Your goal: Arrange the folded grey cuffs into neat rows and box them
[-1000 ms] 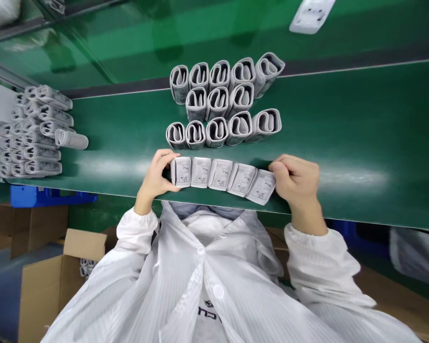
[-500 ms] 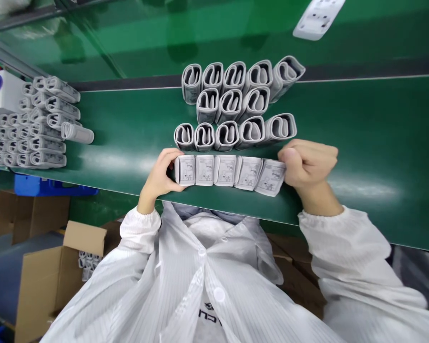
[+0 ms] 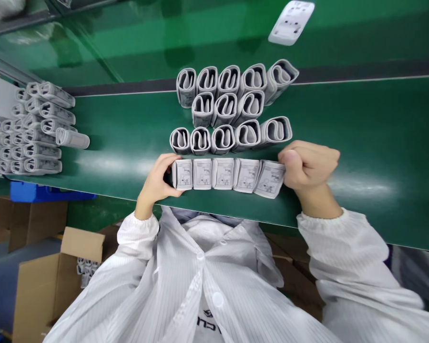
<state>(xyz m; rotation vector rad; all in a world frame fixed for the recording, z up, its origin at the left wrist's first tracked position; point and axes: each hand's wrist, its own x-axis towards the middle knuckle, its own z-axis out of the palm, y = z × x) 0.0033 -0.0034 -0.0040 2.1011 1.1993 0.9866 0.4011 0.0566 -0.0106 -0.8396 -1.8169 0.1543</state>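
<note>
A row of rolled grey blood pressure cuffs [image 3: 223, 173] lies near the table's front edge, printed faces up. The thumb and fingers of my left hand [image 3: 158, 179] are wrapped around the left end cuff [image 3: 182, 174]. At the other end, my right hand [image 3: 309, 164] is closed in a fist, its thumb side against the tilted end cuff [image 3: 270, 179]. Its inner fingers are partly hidden, and nothing shows inside the fist. Just behind, more rolled cuffs [image 3: 223, 139] stand on end in three rows, their coiled ends showing.
Stacked rolled cuffs [image 3: 43, 150] fill the table's left end, with a loose cuff [image 3: 72, 138] beside them. A white power socket [image 3: 291, 23] is at the back. Below the table are an open cardboard box [image 3: 39, 290] holding cuffs and a blue crate [image 3: 46, 190].
The view has shifted slightly, so the cuffs and socket appear a little further left. Both hands keep the same hold at the two ends of the row.
</note>
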